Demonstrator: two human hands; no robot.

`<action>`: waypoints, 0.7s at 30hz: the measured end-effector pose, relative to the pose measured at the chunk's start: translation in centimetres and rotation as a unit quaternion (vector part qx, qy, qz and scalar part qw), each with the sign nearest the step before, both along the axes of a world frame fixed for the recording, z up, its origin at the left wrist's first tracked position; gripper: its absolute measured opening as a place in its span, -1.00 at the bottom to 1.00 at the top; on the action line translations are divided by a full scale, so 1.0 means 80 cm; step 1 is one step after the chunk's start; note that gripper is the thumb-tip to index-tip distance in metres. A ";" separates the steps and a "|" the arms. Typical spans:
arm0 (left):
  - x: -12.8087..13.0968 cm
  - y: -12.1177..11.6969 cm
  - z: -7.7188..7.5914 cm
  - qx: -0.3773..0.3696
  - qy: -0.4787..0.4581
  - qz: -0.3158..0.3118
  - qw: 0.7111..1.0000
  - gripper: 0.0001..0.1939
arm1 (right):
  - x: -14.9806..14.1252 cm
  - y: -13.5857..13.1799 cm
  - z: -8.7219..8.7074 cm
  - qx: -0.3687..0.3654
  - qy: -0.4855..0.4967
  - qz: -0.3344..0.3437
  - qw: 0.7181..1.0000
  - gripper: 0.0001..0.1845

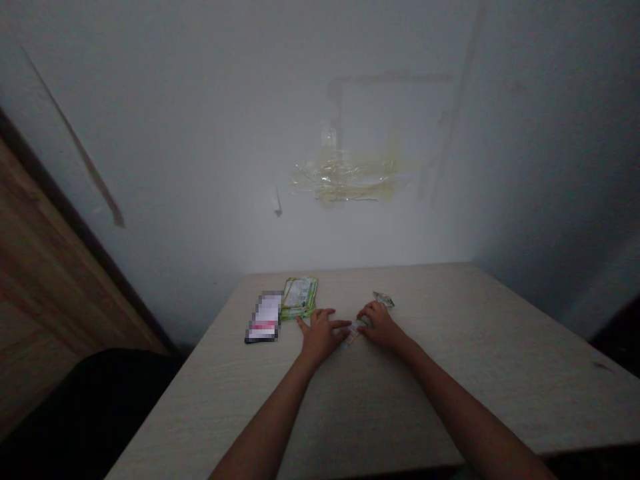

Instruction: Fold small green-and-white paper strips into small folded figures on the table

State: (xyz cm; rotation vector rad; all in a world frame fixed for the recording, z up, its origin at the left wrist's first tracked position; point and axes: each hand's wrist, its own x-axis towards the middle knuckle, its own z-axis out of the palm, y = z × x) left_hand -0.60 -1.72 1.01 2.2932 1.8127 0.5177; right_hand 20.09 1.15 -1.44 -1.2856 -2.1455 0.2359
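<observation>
My left hand (320, 333) lies flat on the pale wooden table (450, 373), fingers spread, its fingertips on a small light packet (353, 333). My right hand (379, 323) rests just right of it with fingers curled down onto the same packet. The packet lies between both hands and is partly hidden by them. Just beyond my right hand lies a small crumpled wrapper (384, 299).
A stack of green and white sachets (299, 297) lies at the table's far left, with a phone (265, 317) beside it on the left. A white wall with old tape marks (345, 177) backs the table. A wooden panel (45, 287) stands at the left.
</observation>
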 end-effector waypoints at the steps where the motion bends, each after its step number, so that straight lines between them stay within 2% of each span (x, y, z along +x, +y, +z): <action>1: 0.000 0.000 0.000 0.000 0.000 0.000 1.000 -0.71 | 0.000 0.000 0.000 -0.001 -0.001 -0.002 1.000 -0.74; 21: 0.000 -0.001 0.003 -0.006 0.005 -0.001 1.000 -0.71 | 0.003 0.008 0.001 -0.005 -0.020 0.010 1.000 -0.69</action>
